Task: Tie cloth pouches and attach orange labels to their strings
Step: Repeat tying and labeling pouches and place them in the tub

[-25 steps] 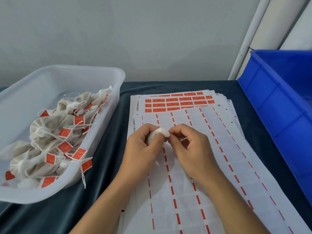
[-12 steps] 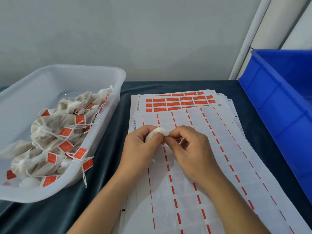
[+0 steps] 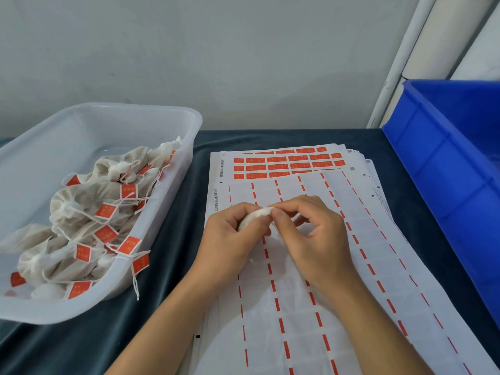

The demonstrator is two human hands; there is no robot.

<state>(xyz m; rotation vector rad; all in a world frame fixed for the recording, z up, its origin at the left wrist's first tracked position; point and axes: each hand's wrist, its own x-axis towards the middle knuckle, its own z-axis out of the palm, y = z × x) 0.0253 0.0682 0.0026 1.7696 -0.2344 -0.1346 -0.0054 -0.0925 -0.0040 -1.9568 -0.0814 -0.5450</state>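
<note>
Dark teal cloth covers the counter [image 3: 173, 307]; landmark is the stack of label sheets [image 3: 351, 307] in the middle of it. Blue crate [image 3: 443, 169] just right of the stack, clear plastic tub [image 3: 67, 131] just left, holding tied pouches [image 3: 81, 212] that already carry orange labels [image 3: 106, 211]. A few rows of unused orange labels sit on a lower sheet at the stack's far end; the top sheet looks peeled, only red dashes left.

Both hands work above the stack's middle. Left hand [image 3: 230, 239] is curled around a small white pouch [image 3: 253, 219], neck pointing right. Right hand [image 3: 311, 234] pinches at that neck, fingertips touching the left thumb. The string itself is too fine to see here.

Looks like the tie step, label not yet on. To do it well: keep the left grip tight just under the neck so the fill stays put, cinch close to the cloth, leave a free tail for the label.
</note>
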